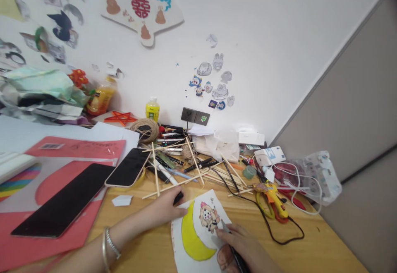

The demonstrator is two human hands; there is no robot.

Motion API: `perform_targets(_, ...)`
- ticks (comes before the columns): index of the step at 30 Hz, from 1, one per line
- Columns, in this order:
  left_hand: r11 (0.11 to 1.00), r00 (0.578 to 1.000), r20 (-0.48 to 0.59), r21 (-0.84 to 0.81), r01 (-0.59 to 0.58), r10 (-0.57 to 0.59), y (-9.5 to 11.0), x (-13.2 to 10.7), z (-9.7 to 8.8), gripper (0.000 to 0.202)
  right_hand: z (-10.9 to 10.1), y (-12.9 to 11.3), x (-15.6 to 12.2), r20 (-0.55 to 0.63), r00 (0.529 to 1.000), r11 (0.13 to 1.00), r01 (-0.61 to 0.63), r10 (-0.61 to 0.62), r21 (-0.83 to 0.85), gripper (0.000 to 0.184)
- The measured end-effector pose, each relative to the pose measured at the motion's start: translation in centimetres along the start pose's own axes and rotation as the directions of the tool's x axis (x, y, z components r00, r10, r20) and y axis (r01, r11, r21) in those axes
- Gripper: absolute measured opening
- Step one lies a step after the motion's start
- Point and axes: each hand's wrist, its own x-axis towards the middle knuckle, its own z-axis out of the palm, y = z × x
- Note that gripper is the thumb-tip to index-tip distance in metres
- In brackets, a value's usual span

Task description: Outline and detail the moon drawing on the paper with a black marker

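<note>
We had a white sheet of paper [200, 233] in front of us on the light wooden tabletop [310, 244], turned at a slight angle between our two hands. It bore a large yellow crescent moon [190, 235] with a dark outline, a small drawn figure in a beige hood [208, 217] within the curve, and a rounded brown patch [225, 257] lower down, partly covered by our right hand [243, 242]. That hand pinched a dark marker with a grey front end [238, 259], its front end close beside the figure; we could not tell whether it touched the paper.

Our left hand [170, 207] lay at the sheet's upper left edge, its thumb over the edge and its fingers curled around a short black piece [178, 198]. Two silver-coloured bracelets [112, 244] circled that wrist.

Just above the left hand lay thin pale wooden sticks [173, 187], some crossing others. To its left we had a small white paper scrap [122, 200], a black-screened phone with a pale rim [127, 167] and a long flat black slab [65, 200]. To the right of the sheet, well apart from it, lay a yellow glue gun [276, 200] with a black cord.
</note>
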Motion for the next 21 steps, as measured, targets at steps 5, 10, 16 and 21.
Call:
perform_targets(5, 0.984, 0.983, -0.080, 0.079, -0.162, 0.168, 0.1, -0.2, 0.5, 0.004, -0.7, 0.2, 0.6, -0.036, 0.996, 0.996, 0.086, -0.087, -0.027, 0.051)
perform_targets(10, 0.977, 0.959, -0.197, 0.111, -0.183, 0.203, -0.3, 0.2, 0.0, 0.017, -2.3, -1.1, 2.5, -0.105, 0.981, 0.974, 0.176, -0.162, 0.143, 0.053)
perform_targets(16, 0.983, 0.944, -0.275, 0.038, -0.180, 0.184, -2.2, 1.2, -0.5, 0.018, -1.9, -2.9, 4.3, -0.168, 0.985, 0.974, 0.003, 0.036, 0.227, 0.020)
perform_targets(21, 0.985, 0.935, -0.311, 0.055, -0.163, 0.172, -2.5, 1.4, -0.8, 0.018, -0.1, -3.2, 7.4, 0.010, 0.977, 0.794, -0.178, 0.211, 0.581, 0.036)
